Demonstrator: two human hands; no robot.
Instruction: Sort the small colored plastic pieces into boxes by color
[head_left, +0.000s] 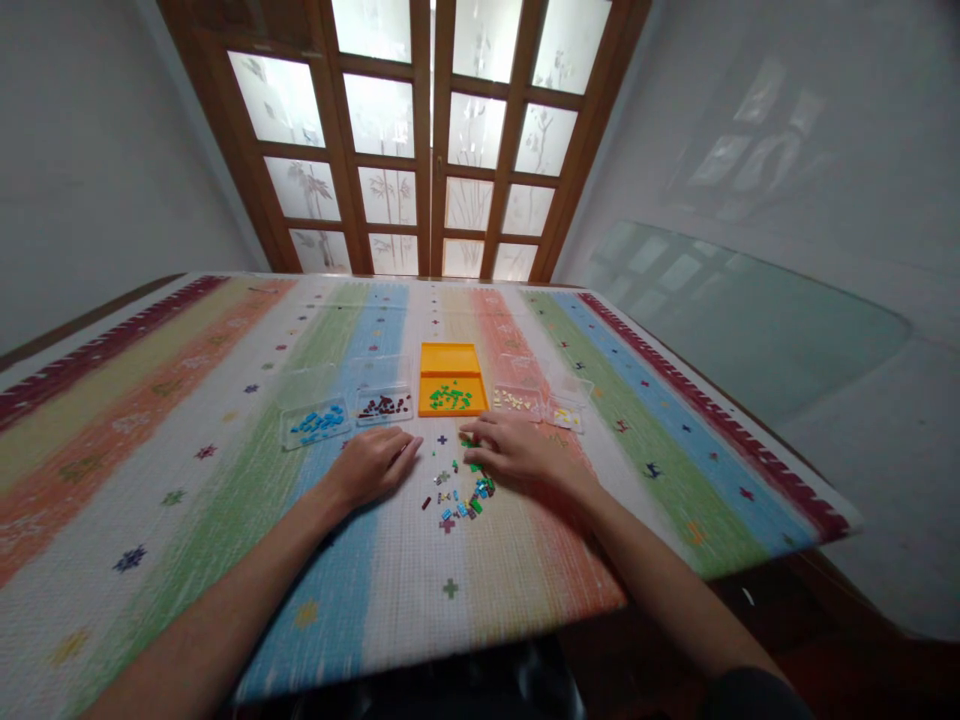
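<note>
A loose pile of small toy building bricks [478, 490] lies on the tablecloth in front of me: green, blue, dark red and a few others. My right hand [514, 448] reaches over the pile's far end. Its fingers are apart, with green bricks [471, 458] beneath and beside the fingertips; I cannot make out a brick held. My left hand [373, 465] rests on the cloth left of the pile, fingers loosely bent, thumb apart, with nothing visible in it. Just beyond the hands, an orange box [450, 358] with its lid folded back holds green bricks [450, 397].
Left of the orange box stand clear boxes of dark red pieces [384, 405] and blue pieces [319, 424]. To its right are clear boxes of cream pieces [514, 400] and yellow-and-white pieces [568, 416]. The striped tablecloth [225, 500] covers the table; wooden glazed doors [431, 150] stand behind.
</note>
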